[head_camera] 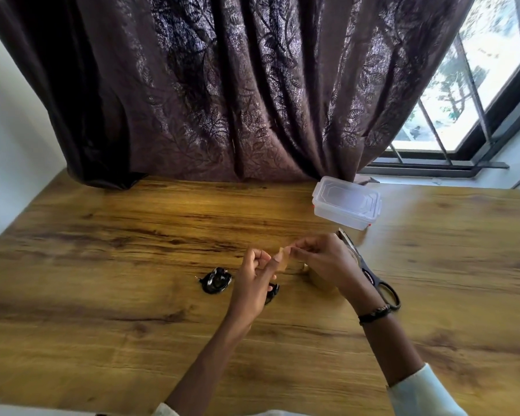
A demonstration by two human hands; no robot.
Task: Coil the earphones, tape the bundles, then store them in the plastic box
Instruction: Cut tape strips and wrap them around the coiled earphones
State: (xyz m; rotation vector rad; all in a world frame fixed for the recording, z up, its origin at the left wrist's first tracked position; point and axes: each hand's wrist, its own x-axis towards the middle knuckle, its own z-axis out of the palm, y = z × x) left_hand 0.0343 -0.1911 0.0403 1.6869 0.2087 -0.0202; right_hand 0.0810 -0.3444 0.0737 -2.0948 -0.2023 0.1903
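Observation:
A short strip of brown tape [283,259] is stretched between my two hands above the wooden table [132,265]. My right hand [321,259] pinches its upper end. My left hand [254,283] has the strip stuck at a fingertip, its other fingers curled. One coiled black earphone bundle [216,280] lies on the table left of my left hand. A second black bundle [272,292] shows partly behind that hand. The tape roll [315,279] sits under my right hand, mostly hidden. The clear plastic box [347,205] stands with its lid on at the far right.
Black-handled scissors [373,276] lie on the table just right of my right wrist, blades pointing toward the box. A dark curtain [222,100] hangs down onto the table's far edge. A window [469,85] is at the right.

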